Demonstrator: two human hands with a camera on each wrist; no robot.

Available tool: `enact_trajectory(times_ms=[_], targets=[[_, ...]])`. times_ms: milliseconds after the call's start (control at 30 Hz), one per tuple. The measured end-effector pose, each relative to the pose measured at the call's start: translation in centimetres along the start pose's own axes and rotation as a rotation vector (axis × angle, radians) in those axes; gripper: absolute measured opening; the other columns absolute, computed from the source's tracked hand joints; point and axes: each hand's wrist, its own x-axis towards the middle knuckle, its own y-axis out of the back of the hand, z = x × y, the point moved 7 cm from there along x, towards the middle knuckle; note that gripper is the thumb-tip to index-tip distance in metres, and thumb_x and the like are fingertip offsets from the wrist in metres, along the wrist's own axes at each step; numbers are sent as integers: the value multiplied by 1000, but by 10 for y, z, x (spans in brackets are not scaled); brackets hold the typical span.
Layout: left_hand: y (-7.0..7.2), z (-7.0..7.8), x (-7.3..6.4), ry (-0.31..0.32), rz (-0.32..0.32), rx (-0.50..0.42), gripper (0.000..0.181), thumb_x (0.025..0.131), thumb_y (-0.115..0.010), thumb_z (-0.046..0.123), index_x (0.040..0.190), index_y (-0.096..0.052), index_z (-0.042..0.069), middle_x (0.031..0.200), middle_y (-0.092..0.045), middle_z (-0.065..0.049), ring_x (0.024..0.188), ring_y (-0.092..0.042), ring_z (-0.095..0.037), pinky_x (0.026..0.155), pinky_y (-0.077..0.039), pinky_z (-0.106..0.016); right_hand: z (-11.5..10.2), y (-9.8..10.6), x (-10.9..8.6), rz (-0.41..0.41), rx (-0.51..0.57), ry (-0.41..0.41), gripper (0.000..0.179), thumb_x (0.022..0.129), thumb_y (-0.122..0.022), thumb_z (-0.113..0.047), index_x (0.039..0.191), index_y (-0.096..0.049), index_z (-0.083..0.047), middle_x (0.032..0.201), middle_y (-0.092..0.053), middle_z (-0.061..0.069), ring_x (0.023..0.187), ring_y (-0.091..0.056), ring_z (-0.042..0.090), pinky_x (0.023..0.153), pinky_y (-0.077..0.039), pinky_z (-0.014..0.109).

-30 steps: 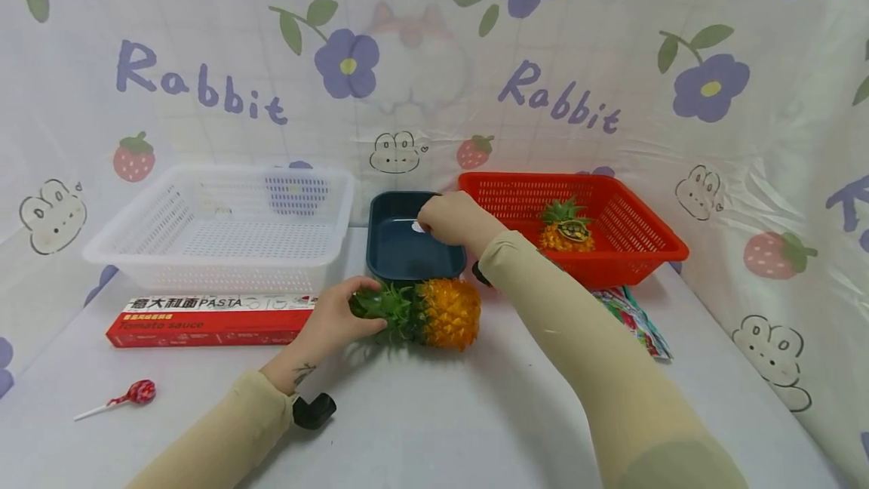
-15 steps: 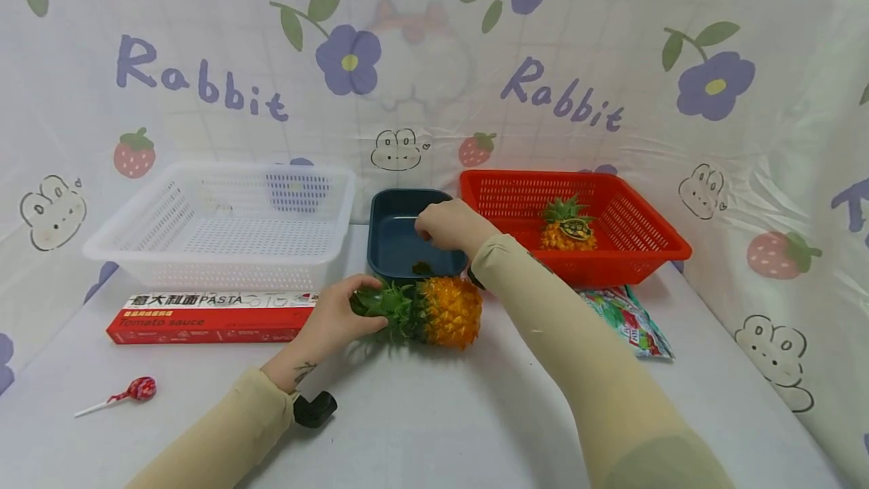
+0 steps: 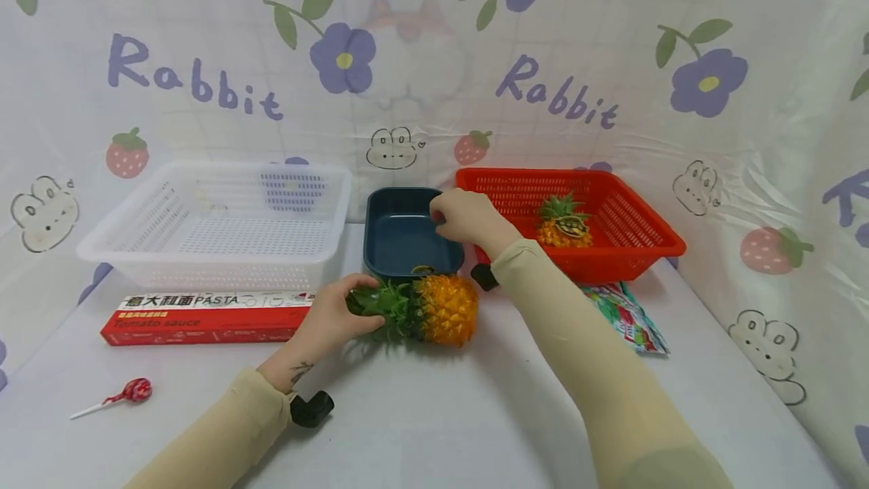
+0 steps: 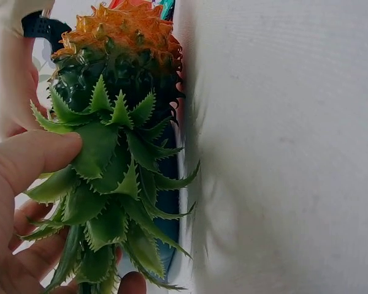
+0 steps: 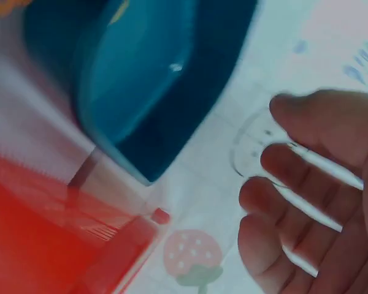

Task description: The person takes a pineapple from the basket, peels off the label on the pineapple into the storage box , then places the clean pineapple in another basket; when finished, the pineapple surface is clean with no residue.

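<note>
Two baskets [image 3: 217,272] [image 3: 611,266] flank the dish [image 3: 400,238] behind the held pineapple [image 3: 437,312].

The left hand [image 4: 12,170] grips the serrated green leaves [image 4: 107,228] of an orange-and-green spiky pineapple [image 4: 113,128], thumb [image 4: 52,152] against one leaf.

left grip [image 3: 334,315]: pinching, thumb opposite fingers | right grip [image 3: 470,219]: aloft, fingers loosely curled
</note>
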Motion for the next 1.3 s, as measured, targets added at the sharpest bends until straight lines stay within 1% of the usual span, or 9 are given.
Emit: enact_trajectory(times_ms=[100, 367, 567, 700, 800, 867, 1033, 1167, 1300], targets=[[1, 2, -1, -5, -2, -1, 49, 73, -77, 15, 117, -57, 12, 120, -59, -7, 107, -54, -23, 87, -47, -41, 12, 11, -15, 121, 213, -110, 17, 86, -64, -19, 101, -64, -10, 99, -63, 6, 84, -57, 22, 78, -49, 37], [4, 3, 0, -20, 1, 21, 48, 73, -77, 15, 117, -58, 11, 120, -59, -8, 106, -55, -23, 87, -47, -41, 46, 21, -78, 490, 937, -356, 24, 84, -66, -17, 103, -60, -3, 95, -59, 7, 84, -56, 25, 68, -52, 28], [4, 5, 0, -18, 0, 34, 48, 72, -78, 14, 116, -58, 10, 119, -60, -9, 106, -55, -25, 87, -47, -42, 86, -2, -121, 794, 1611, -644, 30, 84, -66, -13, 105, -45, -15, 99, -48, 0, 74, -53, 17, 65, -50, 25], [3, 5, 0, -21, -1, 46, 48, 71, -78, 15, 115, -58, 10, 119, -60, -9, 107, -55, -25, 88, -47, -43, 112, -24, -147, 1027, 1902, -874, 35, 83, -66, -10, 102, -37, -18, 107, -40, -3, 67, -44, 16, 60, -44, 24], [3, 4, 0, -24, -2, 49, 49, 72, -78, 15, 116, -58, 10, 119, -60, -9, 108, -55, -25, 89, -47, -43, 124, -40, -159, 1095, 2015, -1031, 45, 83, -66, -12, 110, -31, -21, 118, -33, -4, 70, -41, 16, 63, -44, 23], [2, 4, 0, -27, -4, 51, 49, 72, -78, 15, 116, -58, 10, 119, -60, -9, 108, -54, -25, 89, -47, -43, 130, -49, -165, 1110, 2069, -1108, 58, 84, -66, -12, 124, -26, -25, 129, -27, -6, 74, -40, 16, 69, -45, 23], [1, 4, -1, -27, -12, 50, 50, 72, -78, 15, 117, -57, 9, 120, -59, -9, 109, -54, -25, 90, -46, -43, 143, -63, -169, 1110, 2096, -1218, 83, 86, -63, -14, 142, -5, -33, 141, -22, -11, 98, -36, 12, 80, -46, 23], [-1, 6, -2, -22, -23, 57, 54, 71, -79, 15, 119, -56, 10, 122, -58, -10, 110, -54, -26, 91, -46, -44, 152, -69, -166, 1105, 2159, -1245, 74, 86, -63, -12, 136, -13, -33, 134, -30, -11, 113, -32, 12, 84, -46, 24], [-4, 8, -1, -27, -46, 83, 57, 70, -79, 15, 121, -54, 9, 125, -57, -11, 112, -53, -27, 92, -45, -46, 159, -73, -162, 1095, 2215, -1244, 64, 86, -61, -8, 133, -21, -27, 131, -33, -9, 110, -35, 14, 82, -48, 27]])
